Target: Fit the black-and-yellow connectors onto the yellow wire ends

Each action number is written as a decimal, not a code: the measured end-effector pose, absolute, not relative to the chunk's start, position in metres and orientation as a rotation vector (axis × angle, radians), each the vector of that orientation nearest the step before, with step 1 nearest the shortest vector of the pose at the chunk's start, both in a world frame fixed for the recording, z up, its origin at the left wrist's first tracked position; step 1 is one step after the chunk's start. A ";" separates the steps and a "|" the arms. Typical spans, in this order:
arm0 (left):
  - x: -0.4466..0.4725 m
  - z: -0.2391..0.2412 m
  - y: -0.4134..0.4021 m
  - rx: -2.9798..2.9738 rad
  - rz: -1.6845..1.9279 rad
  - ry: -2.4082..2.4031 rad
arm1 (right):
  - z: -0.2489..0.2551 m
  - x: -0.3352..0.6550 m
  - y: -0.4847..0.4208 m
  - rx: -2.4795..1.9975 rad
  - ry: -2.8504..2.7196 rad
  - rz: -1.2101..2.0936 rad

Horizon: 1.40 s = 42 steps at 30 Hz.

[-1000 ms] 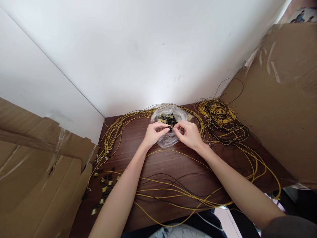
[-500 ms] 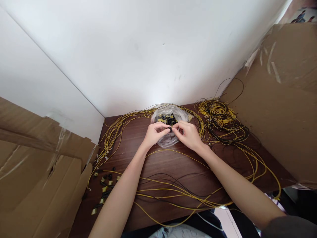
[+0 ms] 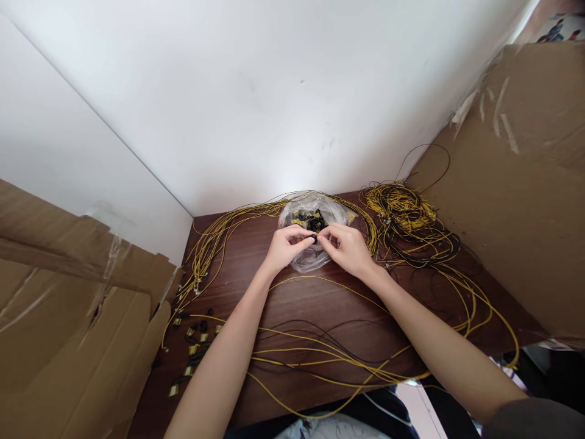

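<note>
Between my fingertips is a small round black piece [image 3: 314, 238], too small to name more exactly. My left hand [image 3: 287, 245] pinches it from the left with thumb and fingers. From the right, my right hand [image 3: 345, 244] closes its thumb and forefinger on the same piece. Both hands hover over the near part of a clear plastic bag [image 3: 311, 262], which lies open on the table. Inside the bag, just beyond my fingers, sits a heap of black and yellow small parts [image 3: 309, 218].
Yellow and black wires [image 3: 320, 353] cross the brown table [image 3: 242, 256]. A tangled wire bundle [image 3: 402, 210] lies at the back right. Several small black and yellow parts [image 3: 192, 350] rest at the left. Cardboard [image 3: 512, 201] stands on both sides, with a white wall [image 3: 292, 110] behind.
</note>
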<state>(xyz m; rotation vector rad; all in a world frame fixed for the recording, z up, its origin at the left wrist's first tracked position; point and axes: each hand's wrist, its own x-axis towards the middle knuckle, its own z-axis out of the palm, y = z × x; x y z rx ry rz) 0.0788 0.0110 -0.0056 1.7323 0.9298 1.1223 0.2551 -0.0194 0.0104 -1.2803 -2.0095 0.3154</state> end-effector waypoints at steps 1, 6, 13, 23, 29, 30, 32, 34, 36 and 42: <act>0.079 -0.006 0.011 1.733 1.122 0.929 | 0.010 0.255 -0.019 -1.278 -2.010 0.313; 0.079 -0.007 0.012 1.728 1.120 0.920 | 0.011 0.255 -0.019 -1.271 -2.006 0.309; 0.078 -0.007 0.011 1.739 1.120 0.920 | 0.011 0.255 -0.019 -1.275 -2.010 0.318; 0.079 -0.005 0.011 1.747 1.116 0.920 | 0.011 0.254 -0.020 -1.263 -2.003 0.317; 0.079 -0.005 0.011 1.737 1.123 0.922 | 0.014 0.257 -0.019 -1.286 -2.007 0.265; 0.079 -0.005 0.011 1.739 1.123 0.921 | 0.014 0.257 -0.019 -1.291 -2.012 0.251; 0.079 -0.005 0.011 1.745 1.121 0.919 | 0.013 0.258 -0.019 -1.298 -2.022 0.235; 0.079 -0.004 0.011 1.749 1.124 0.919 | 0.012 0.257 -0.019 -1.297 -2.026 0.237; 0.079 -0.005 0.011 1.748 1.129 0.915 | 0.011 0.256 -0.020 -1.291 -2.027 0.245; 0.079 -0.006 0.011 1.749 1.117 0.908 | 0.010 0.253 -0.020 -1.290 -2.041 0.287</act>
